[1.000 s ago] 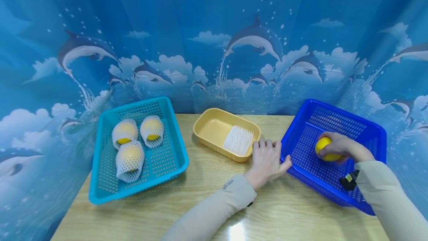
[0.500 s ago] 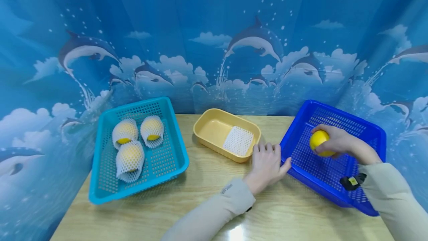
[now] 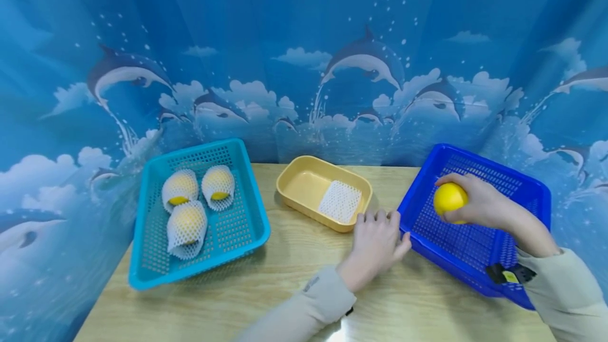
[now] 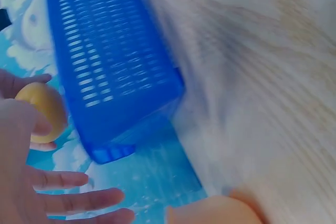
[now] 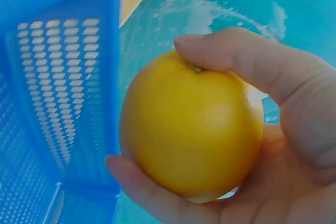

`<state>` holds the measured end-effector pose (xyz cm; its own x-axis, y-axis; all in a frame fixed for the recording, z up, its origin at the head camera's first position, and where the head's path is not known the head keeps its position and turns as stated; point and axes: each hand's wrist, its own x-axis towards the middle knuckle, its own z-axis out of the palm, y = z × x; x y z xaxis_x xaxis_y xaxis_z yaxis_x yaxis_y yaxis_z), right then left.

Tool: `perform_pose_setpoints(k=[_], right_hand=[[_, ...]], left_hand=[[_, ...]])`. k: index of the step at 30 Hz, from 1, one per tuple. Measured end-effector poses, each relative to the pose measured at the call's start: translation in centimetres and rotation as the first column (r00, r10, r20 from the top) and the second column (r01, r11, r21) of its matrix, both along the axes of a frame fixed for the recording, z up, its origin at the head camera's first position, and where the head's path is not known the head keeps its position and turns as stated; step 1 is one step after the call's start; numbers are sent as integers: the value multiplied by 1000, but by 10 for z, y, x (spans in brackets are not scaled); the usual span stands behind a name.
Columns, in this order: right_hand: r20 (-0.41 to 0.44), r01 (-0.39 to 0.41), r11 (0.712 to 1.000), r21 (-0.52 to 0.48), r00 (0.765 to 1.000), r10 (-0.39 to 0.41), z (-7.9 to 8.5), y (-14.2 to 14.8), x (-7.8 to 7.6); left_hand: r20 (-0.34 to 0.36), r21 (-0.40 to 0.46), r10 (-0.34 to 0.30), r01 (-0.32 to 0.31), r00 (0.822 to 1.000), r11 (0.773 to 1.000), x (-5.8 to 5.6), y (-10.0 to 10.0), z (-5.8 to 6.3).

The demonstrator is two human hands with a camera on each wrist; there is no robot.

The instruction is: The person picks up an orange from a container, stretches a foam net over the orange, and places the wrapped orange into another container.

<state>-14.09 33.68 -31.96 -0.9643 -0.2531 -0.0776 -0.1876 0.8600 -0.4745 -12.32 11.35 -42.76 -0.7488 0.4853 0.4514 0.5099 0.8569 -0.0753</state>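
A round yellow citrus fruit [image 3: 449, 199] is in my right hand [image 3: 484, 202], raised over the blue basket [image 3: 475, 152]. In the right wrist view, thumb and fingers curl round the fruit [image 5: 189, 129], with the thumb beside its small green stem. My left hand [image 3: 375, 241] is between the yellow tub [image 3: 294, 206] and the blue basket, its fingertips close to the tub's rim. Straight, spread fingers [image 4: 79, 200] of that hand show in the left wrist view, holding nothing. A white foam net [image 3: 339, 201] lies flat in the tub's right half.
A teal basket [image 3: 258, 210] on the left holds three yellow fruits [image 3: 187, 223] wrapped in white foam nets. All the containers stand on a wooden table [image 3: 285, 263]. Behind them hangs a blue dolphin-print curtain [image 3: 266, 25].
My right hand has lifted the citrus fruit from low in the blue basket and brought it slightly left. The left hand has drawn back a little toward me.
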Motion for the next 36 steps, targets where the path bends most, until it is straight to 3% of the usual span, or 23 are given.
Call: perform_pose_setpoints(k=[4, 11, 14, 16, 17, 19, 22, 24, 26, 30, 36], right_hand=[[-70, -17, 1000, 4, 997, 17, 6, -11, 12], [-112, -54, 997, -46, 993, 49, 10, -35, 34], [-120, -83, 993, -80, 990, 73, 10, -47, 42], [-127, -101, 990, -101, 988, 88, 8, -56, 47], [-130, -112, 987, -114, 987, 97, 7, -60, 49], [-137, -133, 982, -137, 984, 114, 4, -69, 54], [-142, -152, 973, -174, 982, 128, -4, -83, 61], [-135, -155, 968, -198, 982, 130, -10, -91, 66], [-133, -158, 962, -222, 982, 131, -17, -99, 70], [-140, -169, 943, -285, 981, 133, -37, -112, 75], [-87, -144, 892, -430, 989, 118, -73, -131, 80]], left_hand=[[-9, 103, -9, 10, 1000, 995, 7, -8, 11], [109, 300, -80, 44, 991, 953, 15, -28, 20], [154, 381, -141, 73, 978, 922, 18, -38, 19], [214, 460, -214, 95, 953, 883, 20, -46, 18], [255, 510, -262, 100, 931, 854, 21, -51, 18], [347, 612, -365, 87, 864, 786, 23, -61, 16], [450, 740, -524, 26, 723, 672, 26, -76, 12], [474, 796, -606, -17, 639, 605, 27, -84, 7], [476, 834, -672, -49, 566, 550, 28, -92, 1], [487, 869, -748, -161, 452, 468, 30, -104, -13], [527, 839, -779, -359, 341, 410, 35, -119, -33]])
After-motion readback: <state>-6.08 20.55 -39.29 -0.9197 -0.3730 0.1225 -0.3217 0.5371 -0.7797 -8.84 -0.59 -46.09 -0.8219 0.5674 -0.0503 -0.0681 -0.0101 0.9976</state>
